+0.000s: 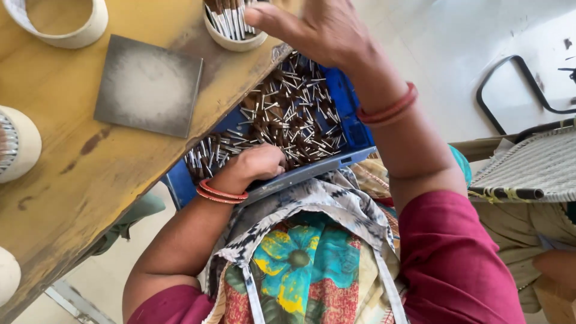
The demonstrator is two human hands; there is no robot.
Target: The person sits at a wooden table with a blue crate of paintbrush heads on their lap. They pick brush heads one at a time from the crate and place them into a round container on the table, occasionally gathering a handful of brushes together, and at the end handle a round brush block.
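My left hand reaches down into a blue plastic crate that rests on my lap, its fingers curled in a heap of small brown and silver pin-like parts; whether it grips any is hidden. My right hand is raised over the table edge beside a white round cup packed with the same parts standing upright, fingers spread and nothing seen in it. Both wrists wear red bangles.
A wooden table holds a grey square tile, a white ring-shaped container at the top left and more white cups along the left edge. A woven chair stands at the right.
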